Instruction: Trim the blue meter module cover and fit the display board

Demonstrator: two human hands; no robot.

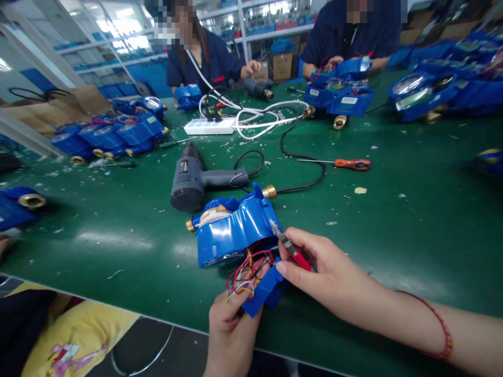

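Observation:
In front of me on the green table lies a blue water meter point(236, 233) with brass pipe ends. Red, yellow, white and black wires point(239, 277) run from its underside to a small blue plastic cover point(262, 293). My left hand point(233, 319) is closed around that cover, its fingers partly behind the wires. My right hand point(314, 259) grips a pair of red-handled pliers or cutters point(294, 251), tips pointing up beside the meter's right edge. The right thumb is close to the cover; whether it touches cannot be made out.
Behind the meter lies a grey heat gun point(192, 178), its black cord looping right. An orange screwdriver point(351, 164) and a white power strip point(210, 125) are farther back. More blue meters point(113, 131) stand left and right point(340, 94). Two people sit across the table; another sits at left.

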